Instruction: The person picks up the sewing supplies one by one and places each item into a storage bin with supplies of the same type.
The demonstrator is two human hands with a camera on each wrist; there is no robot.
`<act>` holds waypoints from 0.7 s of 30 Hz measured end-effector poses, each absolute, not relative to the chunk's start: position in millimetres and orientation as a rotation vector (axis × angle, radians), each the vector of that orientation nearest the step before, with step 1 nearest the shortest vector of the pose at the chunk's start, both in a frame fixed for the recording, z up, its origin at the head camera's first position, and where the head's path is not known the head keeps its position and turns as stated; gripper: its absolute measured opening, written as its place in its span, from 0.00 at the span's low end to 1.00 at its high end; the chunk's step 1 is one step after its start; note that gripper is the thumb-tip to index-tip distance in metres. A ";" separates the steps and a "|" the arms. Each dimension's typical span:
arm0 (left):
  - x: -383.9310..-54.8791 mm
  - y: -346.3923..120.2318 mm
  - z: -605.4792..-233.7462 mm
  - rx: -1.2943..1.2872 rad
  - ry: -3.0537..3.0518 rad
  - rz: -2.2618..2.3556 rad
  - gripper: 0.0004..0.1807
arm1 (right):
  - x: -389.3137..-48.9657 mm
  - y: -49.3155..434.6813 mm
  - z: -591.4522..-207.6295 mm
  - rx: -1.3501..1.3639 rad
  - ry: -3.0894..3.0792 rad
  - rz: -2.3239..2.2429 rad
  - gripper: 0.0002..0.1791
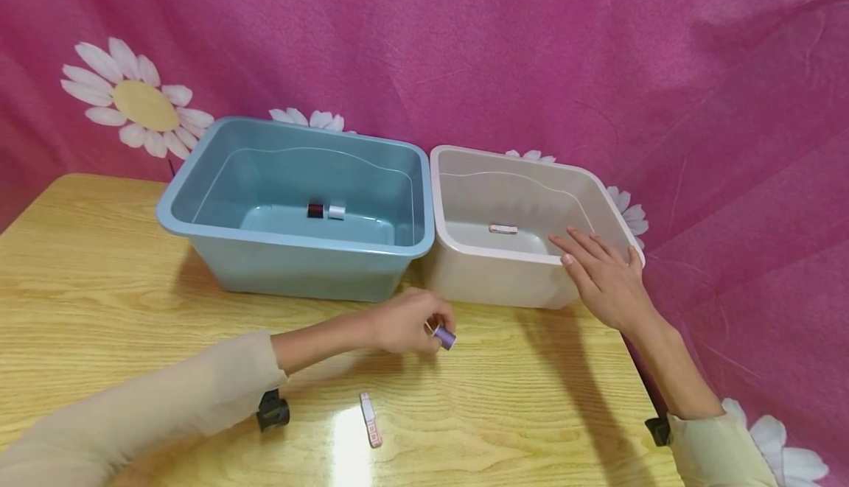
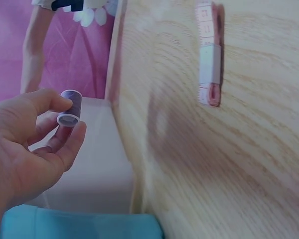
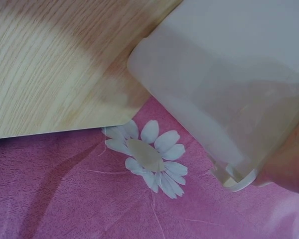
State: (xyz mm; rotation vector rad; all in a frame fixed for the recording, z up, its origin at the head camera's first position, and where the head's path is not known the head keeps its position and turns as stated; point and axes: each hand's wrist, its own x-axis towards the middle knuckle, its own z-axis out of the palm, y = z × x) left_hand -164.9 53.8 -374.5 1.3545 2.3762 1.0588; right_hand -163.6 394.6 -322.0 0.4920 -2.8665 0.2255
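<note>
My left hand [image 1: 407, 321] pinches a small spool of purple thread [image 1: 446, 337] between thumb and fingertips, above the table in front of the two bins. In the left wrist view the spool [image 2: 74, 103] shows its white end rims. My right hand [image 1: 609, 281], fingers spread and straight, lies over the near right rim of the cream plastic bin [image 1: 497, 281]. Inside that bin is a folded tape measure [image 1: 503, 229]. Another folded pink and white tape measure [image 1: 371, 420] lies on the table, nearer than my left hand.
A blue plastic bin [image 1: 298, 266] stands left of the cream one, their rims side by side. On its floor sit a dark spool [image 1: 315, 211] and a white spool [image 1: 337, 212]. Behind the wooden table [image 1: 86, 288] hangs a pink flowered cloth [image 1: 398, 45]. The table's right edge runs close by my right arm.
</note>
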 end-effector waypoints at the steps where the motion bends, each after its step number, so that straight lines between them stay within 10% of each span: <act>1: -164.9 52.9 -373.0 1.356 2.382 1.060 0.08 | -163.5 394.5 -322.0 0.492 -2.866 0.225 0.23; 21: -156.3 22.9 -338.4 1.233 2.305 1.244 0.10 | -163.3 394.6 -321.3 0.497 -2.865 0.226 0.23</act>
